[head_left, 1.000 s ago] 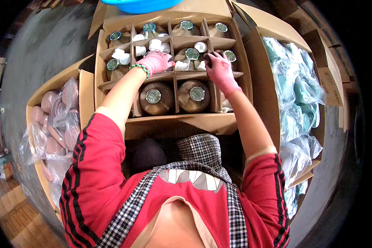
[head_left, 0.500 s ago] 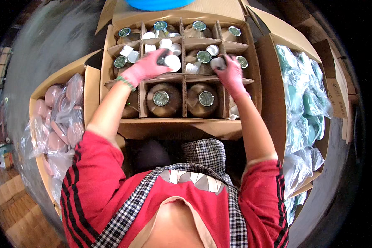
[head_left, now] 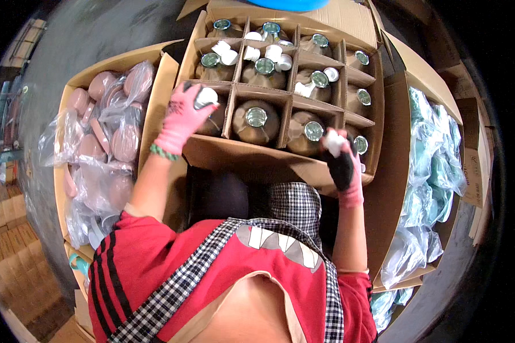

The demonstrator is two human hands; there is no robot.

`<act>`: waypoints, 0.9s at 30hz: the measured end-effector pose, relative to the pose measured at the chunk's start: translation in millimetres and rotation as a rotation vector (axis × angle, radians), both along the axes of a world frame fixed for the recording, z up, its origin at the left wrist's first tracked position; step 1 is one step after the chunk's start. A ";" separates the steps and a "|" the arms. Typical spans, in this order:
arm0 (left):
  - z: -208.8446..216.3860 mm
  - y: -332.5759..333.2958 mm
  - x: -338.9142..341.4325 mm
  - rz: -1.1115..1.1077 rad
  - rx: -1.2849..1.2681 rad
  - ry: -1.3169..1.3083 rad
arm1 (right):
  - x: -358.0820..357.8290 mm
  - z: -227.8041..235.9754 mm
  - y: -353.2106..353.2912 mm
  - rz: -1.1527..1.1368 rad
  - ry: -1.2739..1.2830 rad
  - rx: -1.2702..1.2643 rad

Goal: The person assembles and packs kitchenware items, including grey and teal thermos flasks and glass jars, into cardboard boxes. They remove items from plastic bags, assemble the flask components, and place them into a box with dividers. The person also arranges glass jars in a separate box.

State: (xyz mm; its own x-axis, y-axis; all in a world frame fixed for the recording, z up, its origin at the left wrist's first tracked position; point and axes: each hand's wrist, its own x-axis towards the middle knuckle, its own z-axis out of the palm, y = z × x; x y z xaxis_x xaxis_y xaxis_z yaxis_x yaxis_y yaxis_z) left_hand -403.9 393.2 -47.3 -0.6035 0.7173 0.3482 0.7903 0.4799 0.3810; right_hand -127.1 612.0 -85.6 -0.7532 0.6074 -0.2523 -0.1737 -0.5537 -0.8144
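Pink and black gloves cover both hands. My left hand (head_left: 177, 117) is closed around a white cap (head_left: 206, 96) at the box's front left corner. Under it, the front left glass bottle (head_left: 213, 121) is partly hidden. My right hand (head_left: 344, 168), near the box's front right, pinches a small white piece (head_left: 333, 141), seemingly another cap. Clear glass bottles stand upright in the divided cardboard box (head_left: 234, 150), among them one with an uncovered mouth (head_left: 256, 117) in the front row. Loose white caps (head_left: 274, 53) lie among the bottle necks in the middle row.
At left, an open carton (head_left: 161, 86) holds pink parts in clear plastic bags (head_left: 91, 148). At right, another carton (head_left: 397, 126) holds teal bagged parts (head_left: 420, 154). A blue rounded object (head_left: 292, 4) sits beyond the bottle box. Stacked cartons (head_left: 8, 251) stand at lower left.
Both hands have drawn back from the middle row toward the front row, the left to the front left bottle, the right to the front right. The view has shifted, too.
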 end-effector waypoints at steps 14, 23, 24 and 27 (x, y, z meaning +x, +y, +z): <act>-28.7 -31.7 -34.9 0.101 -0.221 -0.062 | -67.3 -9.5 10.3 0.500 -0.922 1.583; -55.0 8.8 -33.6 -0.084 -0.618 0.000 | -94.7 -4.6 15.0 0.922 -1.140 1.706; -57.2 8.2 -41.0 -0.131 -0.609 -0.021 | -92.7 -5.4 11.1 0.888 -1.146 1.744; -40.5 11.0 -40.7 -0.178 -0.692 -0.123 | -84.1 -11.8 10.6 0.850 -1.072 1.763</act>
